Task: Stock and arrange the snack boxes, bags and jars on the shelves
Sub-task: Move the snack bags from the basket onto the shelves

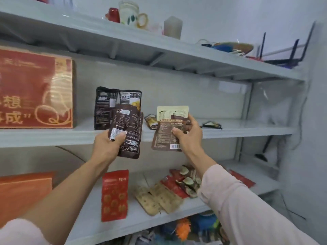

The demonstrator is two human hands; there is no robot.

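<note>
My left hand (108, 147) grips a dark brown snack pouch (130, 131), held upside down in front of the middle shelf (247, 129). My right hand (189, 134) holds a brown and cream pouch (168, 128) at the same shelf's front edge. Two black pouches (113, 101) stand upright on that shelf behind the left pouch. A small packet (151, 121) lies between the two held pouches, and another dark packet (211, 125) lies further right.
A big red box (35, 89) stands at the middle shelf's left. The lower shelf holds an orange box (23, 191), an upright red bag (115, 195), flat cracker packs (157, 198) and red packets (178, 184). Cups, a candle and a router sit on top.
</note>
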